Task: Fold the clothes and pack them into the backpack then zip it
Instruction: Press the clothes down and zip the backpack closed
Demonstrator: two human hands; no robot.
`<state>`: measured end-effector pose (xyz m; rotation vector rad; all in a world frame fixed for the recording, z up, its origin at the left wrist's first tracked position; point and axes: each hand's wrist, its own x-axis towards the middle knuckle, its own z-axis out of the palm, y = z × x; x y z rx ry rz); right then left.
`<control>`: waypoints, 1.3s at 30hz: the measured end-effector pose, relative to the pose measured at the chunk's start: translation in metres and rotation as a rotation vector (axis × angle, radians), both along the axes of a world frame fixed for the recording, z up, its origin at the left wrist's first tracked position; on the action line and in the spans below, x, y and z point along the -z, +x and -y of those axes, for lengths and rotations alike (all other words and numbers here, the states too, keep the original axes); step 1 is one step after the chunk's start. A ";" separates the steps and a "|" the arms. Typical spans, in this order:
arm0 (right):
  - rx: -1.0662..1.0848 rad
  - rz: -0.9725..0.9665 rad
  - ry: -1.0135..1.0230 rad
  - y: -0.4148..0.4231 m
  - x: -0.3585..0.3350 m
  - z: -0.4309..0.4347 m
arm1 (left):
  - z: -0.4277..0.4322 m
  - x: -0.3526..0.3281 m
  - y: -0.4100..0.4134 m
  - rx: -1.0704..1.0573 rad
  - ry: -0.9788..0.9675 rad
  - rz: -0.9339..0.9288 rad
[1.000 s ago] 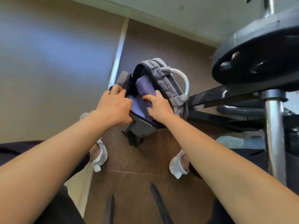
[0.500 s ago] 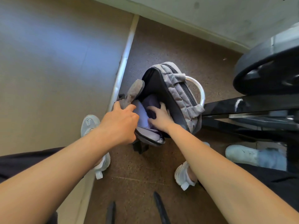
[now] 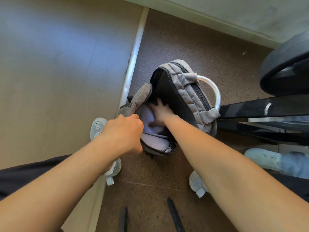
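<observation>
The purple garment (image 3: 148,114), upstanding a second ago, has been pushed down into the backpack (image 3: 189,91) on the floor (image 3: 184,47), so zipping is judged near. It is pressed by the spread right hand (image 3: 161,111); the rim is gripped by the curled left hand (image 3: 124,131). Counted: one backpack, one garment visible.

right hand (image 3: 161,113) fingertips hidden inside backpack (image 3: 188,91)

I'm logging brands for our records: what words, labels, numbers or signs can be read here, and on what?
None can be read.
The grey backpack shows no logo or tag text.
The white shoes bear no legible marks.
The black weight plate is too blurred to show any marking.
</observation>
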<state>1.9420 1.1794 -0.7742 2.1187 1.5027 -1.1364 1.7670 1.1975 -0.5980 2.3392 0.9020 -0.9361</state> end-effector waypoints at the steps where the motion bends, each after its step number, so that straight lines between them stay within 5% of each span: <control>1: 0.039 -0.039 0.007 0.004 -0.002 -0.001 | -0.001 0.000 0.000 -0.032 -0.026 0.009; 5: 0.298 -0.178 0.225 0.011 -0.007 0.006 | -0.004 0.000 0.002 -0.304 0.061 0.121; 8: 0.275 0.012 0.357 0.005 -0.014 0.011 | -0.002 0.007 -0.001 -0.274 0.263 0.221; 11: 0.119 0.179 0.425 -0.002 -0.020 0.008 | 0.000 0.009 -0.004 -0.237 0.268 0.266; 15: 0.077 0.044 0.230 -0.014 -0.016 -0.003 | -0.005 0.011 -0.005 -0.235 0.371 0.230; 22: 0.060 0.104 0.023 -0.029 0.008 -0.024 | -0.014 0.012 -0.004 -0.467 0.089 0.158; 30: 0.060 0.165 0.072 -0.034 0.021 -0.026 | -0.023 0.017 -0.010 -0.539 0.081 0.180; 39: 0.402 0.119 0.037 -0.044 0.019 -0.030 | -0.017 0.017 -0.007 -0.529 0.071 0.214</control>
